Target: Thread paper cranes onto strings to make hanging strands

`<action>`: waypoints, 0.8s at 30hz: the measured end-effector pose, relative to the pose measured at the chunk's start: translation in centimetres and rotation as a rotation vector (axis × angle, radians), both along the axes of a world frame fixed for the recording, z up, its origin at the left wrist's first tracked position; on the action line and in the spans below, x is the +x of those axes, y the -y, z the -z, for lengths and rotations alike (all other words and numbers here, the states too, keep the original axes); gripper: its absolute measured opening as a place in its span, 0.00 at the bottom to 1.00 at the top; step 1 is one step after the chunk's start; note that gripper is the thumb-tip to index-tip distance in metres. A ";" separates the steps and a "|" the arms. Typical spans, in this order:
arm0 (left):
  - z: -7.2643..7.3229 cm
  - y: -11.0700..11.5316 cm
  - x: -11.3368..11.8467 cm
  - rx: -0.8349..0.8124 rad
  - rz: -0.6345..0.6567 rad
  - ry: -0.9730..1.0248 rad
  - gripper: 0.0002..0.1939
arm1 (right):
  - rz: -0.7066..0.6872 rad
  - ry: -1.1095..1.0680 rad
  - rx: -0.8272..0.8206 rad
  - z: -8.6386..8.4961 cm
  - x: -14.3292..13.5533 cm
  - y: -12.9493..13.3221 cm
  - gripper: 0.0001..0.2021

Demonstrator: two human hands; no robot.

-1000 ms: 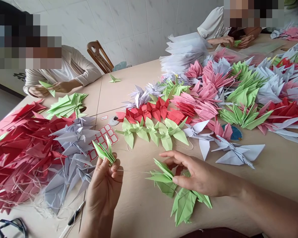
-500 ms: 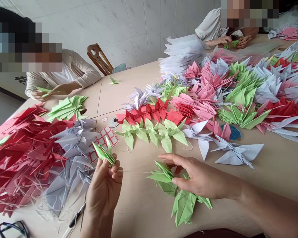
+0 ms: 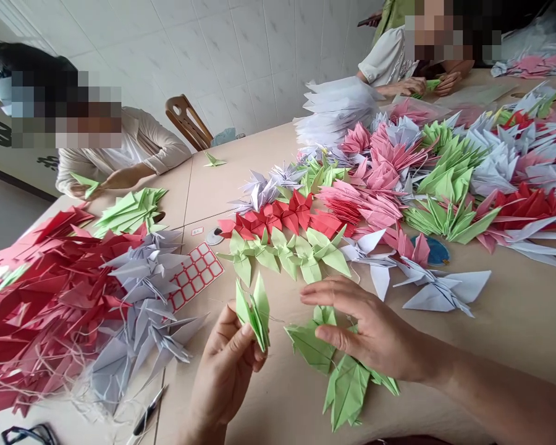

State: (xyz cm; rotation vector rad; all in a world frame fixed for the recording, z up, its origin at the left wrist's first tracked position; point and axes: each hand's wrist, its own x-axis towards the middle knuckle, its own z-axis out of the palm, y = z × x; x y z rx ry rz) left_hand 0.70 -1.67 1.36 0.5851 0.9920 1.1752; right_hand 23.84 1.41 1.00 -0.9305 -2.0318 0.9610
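My left hand point(image 3: 229, 368) pinches a folded green paper crane point(image 3: 254, 312), its two pointed ends upward, between thumb and fingers. To the right, my right hand point(image 3: 368, 327) hovers with fingers and thumb apart over several green paper cranes point(image 3: 347, 386) lying bunched on the table. A thin string shows faintly between the held crane and this bunch. Part of the bunch is hidden under my right palm. Just beyond my hands lies a row of light green cranes point(image 3: 285, 253), with a red row point(image 3: 273, 216) behind it.
Red cranes point(image 3: 50, 290) and pale lilac cranes point(image 3: 143, 278) heap at the left with loose strings. A pen-like tool point(image 3: 148, 411) and glasses point(image 3: 30, 434) lie near the front edge. Many coloured cranes point(image 3: 458, 161) fill the right. Two people point(image 3: 120, 145) sit across, handling green paper.
My left hand has moved right with the green crane, closer to my right hand. My right hand stays over the bunch with its fingers apart. The view has shifted slightly.
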 end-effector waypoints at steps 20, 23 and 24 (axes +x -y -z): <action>2.0 0.2 0.3 0.152 0.174 -0.225 0.07 | -0.033 -0.377 -0.403 -0.9 0.4 0.0 0.13; 2.1 -0.2 0.3 0.149 0.101 -0.228 0.07 | -0.024 -0.508 -0.473 -0.5 0.9 -0.4 0.11; 2.1 -0.3 0.3 0.150 0.087 -0.224 0.07 | -0.019 -0.548 -0.484 -0.3 1.0 -0.5 0.10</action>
